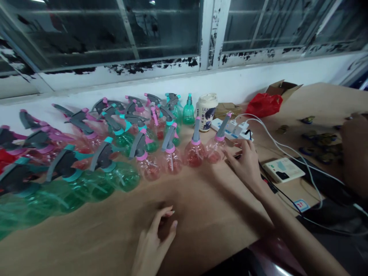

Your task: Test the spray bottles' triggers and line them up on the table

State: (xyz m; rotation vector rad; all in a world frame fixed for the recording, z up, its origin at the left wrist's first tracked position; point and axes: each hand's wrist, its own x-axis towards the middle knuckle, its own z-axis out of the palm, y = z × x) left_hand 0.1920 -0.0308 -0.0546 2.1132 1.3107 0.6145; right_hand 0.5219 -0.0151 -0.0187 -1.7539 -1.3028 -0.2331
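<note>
My right hand (246, 161) is beside a pink spray bottle (215, 150) with a grey and pink trigger head, at the right end of the front row. Its fingers are apart, and the thumb side is at the bottle's edge; whether they touch, I cannot tell. Over the bare wood of the table, my left hand (156, 234) hangs with bent fingers, thumb and forefinger apart and nothing between them. Left of the right hand stand more pink bottles (195, 154). Several green spray bottles (123, 176) with turquoise and grey heads are packed at the left.
A paper cup (205, 113) and a white power strip (234, 129) with cables stand behind the bottles. Farther right are a red plastic bag (264, 104), a cardboard box (284, 90), a pale flat box (283, 169) and small dark-yellow parts (322, 138). Another person's hand (356, 142) is at the right edge.
</note>
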